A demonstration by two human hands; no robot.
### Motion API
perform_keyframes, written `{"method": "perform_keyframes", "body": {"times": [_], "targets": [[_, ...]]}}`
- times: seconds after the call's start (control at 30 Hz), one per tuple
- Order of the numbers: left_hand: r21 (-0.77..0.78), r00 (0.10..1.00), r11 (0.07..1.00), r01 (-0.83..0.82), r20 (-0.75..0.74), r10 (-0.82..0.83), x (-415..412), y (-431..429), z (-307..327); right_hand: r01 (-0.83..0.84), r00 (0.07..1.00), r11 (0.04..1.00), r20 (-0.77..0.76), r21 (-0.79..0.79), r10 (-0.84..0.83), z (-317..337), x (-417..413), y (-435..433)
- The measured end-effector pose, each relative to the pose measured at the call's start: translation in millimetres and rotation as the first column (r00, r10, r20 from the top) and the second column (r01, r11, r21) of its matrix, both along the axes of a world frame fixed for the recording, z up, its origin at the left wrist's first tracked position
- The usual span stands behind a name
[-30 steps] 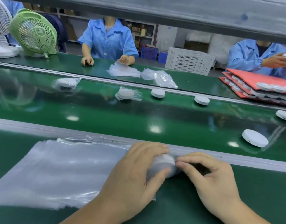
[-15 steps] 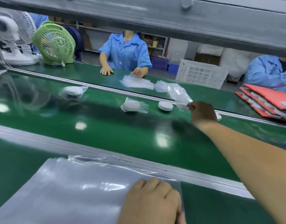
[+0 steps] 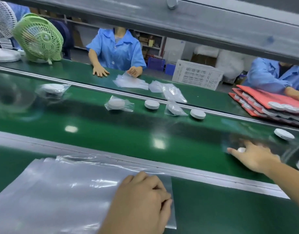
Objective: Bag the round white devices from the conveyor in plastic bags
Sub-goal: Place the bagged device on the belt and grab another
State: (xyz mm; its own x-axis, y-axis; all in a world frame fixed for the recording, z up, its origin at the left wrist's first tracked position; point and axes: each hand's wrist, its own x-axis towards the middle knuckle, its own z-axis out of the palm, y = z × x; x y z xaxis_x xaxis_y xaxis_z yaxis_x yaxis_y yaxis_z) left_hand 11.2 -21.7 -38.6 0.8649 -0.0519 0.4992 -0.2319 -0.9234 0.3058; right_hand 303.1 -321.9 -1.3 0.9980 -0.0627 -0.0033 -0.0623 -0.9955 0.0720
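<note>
Our left hand [image 3: 142,200] rests, fingers curled, on the stack of plastic bags [image 3: 60,191] on the green bench [image 3: 229,208]; we cannot tell if it pinches one. Over the glossy conveyor belt [image 3: 128,132], our blurred right hand [image 3: 253,157] spreads straight fingers over a round white device [image 3: 241,149]; behind stand a green fan [image 3: 38,37] and a white crate [image 3: 197,76]. Half a second ago that hand was at the belt's far edge, where a bagged device [image 3: 175,109] now lies.

Clear bags [image 3: 60,191]: flat stack on near surface. Green belt [image 3: 111,132]: 3 bagged white discs [image 3: 116,103] along far side, mixed w/ 2 bare discs [image 3: 152,104]; 2 more bare at rt end. All lie flat, apart.
</note>
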Motion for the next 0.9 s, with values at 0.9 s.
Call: {"method": "perform_keyframes", "body": {"times": [0.9], "targets": [[-0.009,0.967,0.973,-0.23,-0.114,0.227,-11,1,10,-0.988,0.115,0.152,0.686,0.007,0.718,-32,-215,81]]}}
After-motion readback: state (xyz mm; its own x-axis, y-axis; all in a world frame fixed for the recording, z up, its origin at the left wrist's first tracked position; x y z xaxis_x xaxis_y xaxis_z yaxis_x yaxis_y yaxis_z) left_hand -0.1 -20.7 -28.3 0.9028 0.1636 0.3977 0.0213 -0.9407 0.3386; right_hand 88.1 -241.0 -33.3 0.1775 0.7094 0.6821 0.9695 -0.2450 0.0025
